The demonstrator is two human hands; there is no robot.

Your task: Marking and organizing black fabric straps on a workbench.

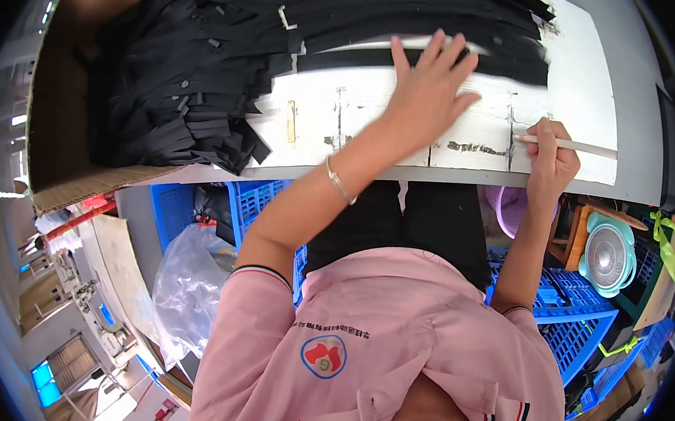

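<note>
The grey counter [640, 114] carries a white board [584, 91]; black strips [382, 14] lie across its far part. The left hand [426, 95], grip spread flat, lies over the nearest strips. The right hand [552, 157] pinches a slim white stick [591, 148] in its grip, near a dark line [512, 117].

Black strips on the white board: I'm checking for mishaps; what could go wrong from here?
The left hand, spread over the black strips, might drag them askew. The slim pale tool in the right hand could slip across the white board. The loose heap might tangle.
</note>
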